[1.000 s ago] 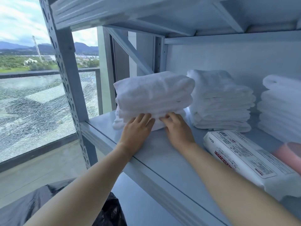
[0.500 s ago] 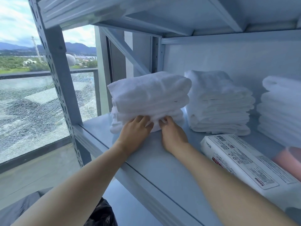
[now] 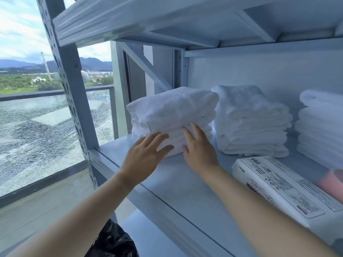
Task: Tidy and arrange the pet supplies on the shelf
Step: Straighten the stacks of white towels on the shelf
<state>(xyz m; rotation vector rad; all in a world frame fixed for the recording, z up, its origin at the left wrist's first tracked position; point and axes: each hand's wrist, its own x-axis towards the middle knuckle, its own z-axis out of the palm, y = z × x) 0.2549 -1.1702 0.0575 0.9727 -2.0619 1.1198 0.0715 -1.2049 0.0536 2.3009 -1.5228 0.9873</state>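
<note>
Head view | both hands, left hand and right hand, flat and unclenched against left towel stack, frame centre | squaring it on shelf | next: nudge flush beside middle stack

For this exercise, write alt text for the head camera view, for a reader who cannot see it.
Two bare hands, the left hand and right hand, press open-palmed against the front of a stack of folded white towels on a grey metal shelf. Two more white stacks sit to its right, with a wrapped white packet nearer the front edge.
</note>
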